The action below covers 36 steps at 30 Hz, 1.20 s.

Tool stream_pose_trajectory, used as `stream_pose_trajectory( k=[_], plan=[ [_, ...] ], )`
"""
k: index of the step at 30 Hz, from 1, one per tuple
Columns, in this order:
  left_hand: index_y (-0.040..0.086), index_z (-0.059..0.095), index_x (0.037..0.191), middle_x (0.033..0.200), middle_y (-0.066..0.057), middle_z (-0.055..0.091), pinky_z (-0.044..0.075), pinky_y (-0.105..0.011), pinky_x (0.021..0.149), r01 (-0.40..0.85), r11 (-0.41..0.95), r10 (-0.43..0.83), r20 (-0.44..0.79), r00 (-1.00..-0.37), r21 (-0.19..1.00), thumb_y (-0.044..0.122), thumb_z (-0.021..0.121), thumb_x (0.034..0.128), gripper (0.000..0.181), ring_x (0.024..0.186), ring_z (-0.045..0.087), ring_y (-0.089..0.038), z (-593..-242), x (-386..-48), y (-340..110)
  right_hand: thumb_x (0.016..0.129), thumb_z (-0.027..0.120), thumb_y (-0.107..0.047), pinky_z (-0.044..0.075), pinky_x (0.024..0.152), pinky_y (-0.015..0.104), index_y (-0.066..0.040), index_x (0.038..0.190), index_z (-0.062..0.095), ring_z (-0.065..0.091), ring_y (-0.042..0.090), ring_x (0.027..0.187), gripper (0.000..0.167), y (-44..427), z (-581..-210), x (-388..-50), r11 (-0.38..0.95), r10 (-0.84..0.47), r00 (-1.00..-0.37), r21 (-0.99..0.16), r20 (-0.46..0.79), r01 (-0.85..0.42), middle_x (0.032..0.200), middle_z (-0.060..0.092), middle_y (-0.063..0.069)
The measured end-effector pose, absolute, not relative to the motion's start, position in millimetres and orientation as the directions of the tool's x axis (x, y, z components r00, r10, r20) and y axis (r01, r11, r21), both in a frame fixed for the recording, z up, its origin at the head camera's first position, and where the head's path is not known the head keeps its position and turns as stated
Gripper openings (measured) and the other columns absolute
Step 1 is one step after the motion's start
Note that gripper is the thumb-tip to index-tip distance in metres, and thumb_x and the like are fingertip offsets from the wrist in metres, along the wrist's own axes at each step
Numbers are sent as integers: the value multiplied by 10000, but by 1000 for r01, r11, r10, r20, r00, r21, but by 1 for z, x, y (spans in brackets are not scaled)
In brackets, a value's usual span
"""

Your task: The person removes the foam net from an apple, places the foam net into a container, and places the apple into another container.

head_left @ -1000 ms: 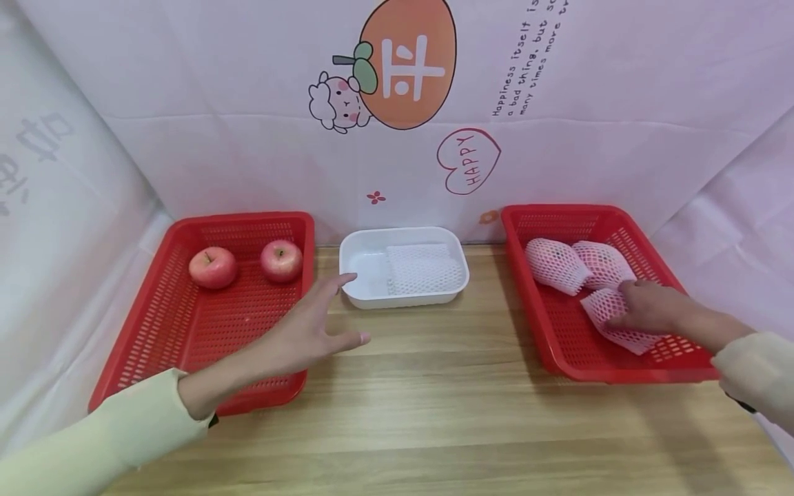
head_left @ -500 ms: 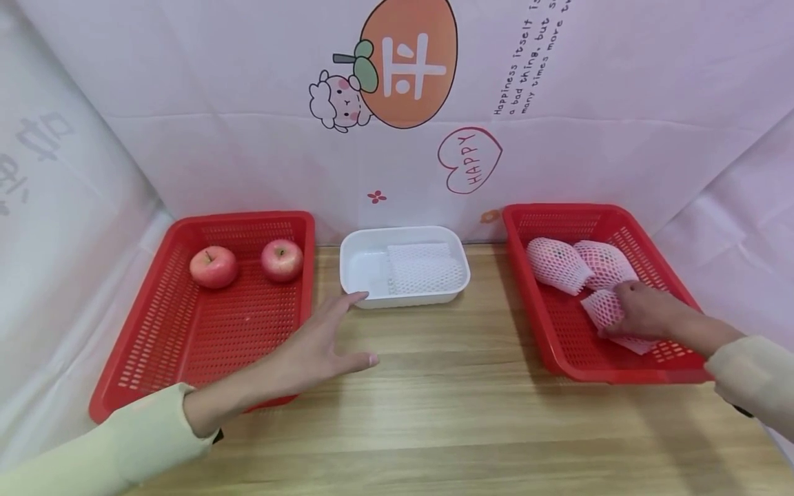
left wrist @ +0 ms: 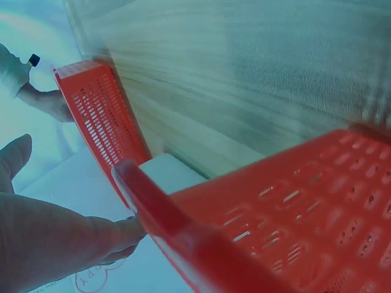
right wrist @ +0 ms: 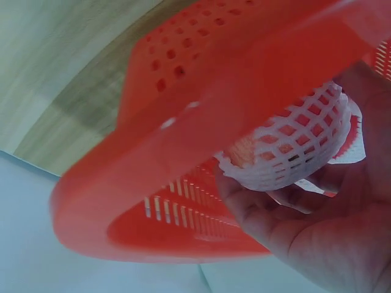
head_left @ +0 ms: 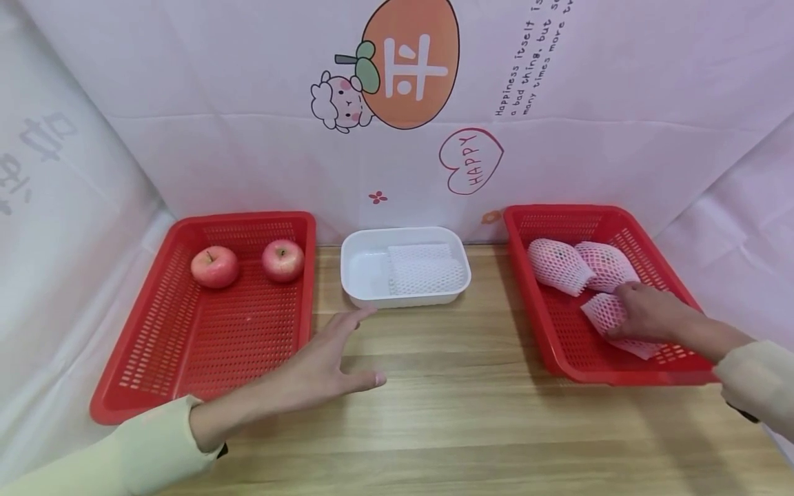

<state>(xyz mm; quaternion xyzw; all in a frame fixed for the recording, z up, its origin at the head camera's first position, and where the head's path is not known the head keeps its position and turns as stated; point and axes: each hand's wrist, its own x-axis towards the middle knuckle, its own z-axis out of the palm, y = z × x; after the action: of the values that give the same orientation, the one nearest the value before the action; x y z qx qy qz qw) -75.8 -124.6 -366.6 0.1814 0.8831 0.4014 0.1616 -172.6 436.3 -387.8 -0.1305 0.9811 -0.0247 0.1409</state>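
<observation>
you're gripping a netted apple [right wrist: 287, 149] in the right basket [head_left: 535, 303] with your right hand [head_left: 654, 313]; you're best bearing on the fruit itself, not loose net [head_left: 604, 315], and minding the rim [right wrist: 159, 152] near your wrist; your left hand [head_left: 313, 372] is hovering spread by the left basket [head_left: 238, 327], the table [head_left: 446, 393] giving room between both baskets

- Light brown, wood-grained tabletop [head_left: 446, 420]
- On its left, a perforated red basket [head_left: 229, 331]
- On its right, a second red basket [head_left: 620, 376]
- Between them, near the back edge, a white tray [head_left: 370, 273]
</observation>
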Motion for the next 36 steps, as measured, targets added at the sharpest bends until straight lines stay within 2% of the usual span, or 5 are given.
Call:
stream_pose_trajectory(
  k=[5, 12, 21, 29, 36],
  plan=[
    [149, 360, 1631, 1638, -71, 409, 395, -602, 1186, 197, 592, 466, -132, -875, 782, 436, 834, 898, 919, 1500, 408, -309, -369, -72, -123, 708, 962, -408, 622, 738, 559, 112, 1245, 586, 654, 292, 861, 837, 432, -381, -171, 958, -287, -925, -90, -249, -273, 1040, 688, 209],
    [153, 372, 1625, 1626, -57, 418, 406, -599, 1177, 184, 583, 470, -144, -871, 791, 417, 844, 892, 911, 1483, 426, -311, -372, -68, -120, 680, 976, -392, 620, 678, 493, 100, 1286, 571, 625, 242, 818, 880, 419, -371, -167, 953, -302, -929, -86, -214, -291, 1012, 679, 185],
    [131, 380, 1622, 1607, -79, 440, 434, -602, 1150, 182, 568, 479, -142, -866, 803, 429, 837, 902, 903, 1433, 484, -342, -373, -63, -120, 692, 968, -379, 595, 772, 634, 148, 1314, 576, 674, 399, 908, 905, 398, -343, -162, 944, -329, -936, -14, -128, -330, 1099, 668, 312],
    [140, 377, 1622, 1599, -86, 443, 422, -613, 1156, 161, 574, 477, -167, -863, 803, 410, 836, 907, 892, 1448, 472, -345, -377, -61, -121, 638, 1000, -345, 618, 708, 560, 113, 1328, 575, 658, 317, 843, 931, 380, -318, -156, 935, -356, -933, -22, -55, -355, 1129, 653, 307],
    [111, 394, 1609, 1549, -136, 482, 442, -619, 1130, 170, 560, 479, -149, -865, 811, 438, 838, 896, 901, 1417, 496, -368, -377, -58, -122, 657, 991, -402, 622, 742, 587, 84, 1399, 567, 663, 424, 980, 983, 355, -303, -151, 924, -382, -923, -14, -50, -381, 1225, 632, 330]
  ],
)
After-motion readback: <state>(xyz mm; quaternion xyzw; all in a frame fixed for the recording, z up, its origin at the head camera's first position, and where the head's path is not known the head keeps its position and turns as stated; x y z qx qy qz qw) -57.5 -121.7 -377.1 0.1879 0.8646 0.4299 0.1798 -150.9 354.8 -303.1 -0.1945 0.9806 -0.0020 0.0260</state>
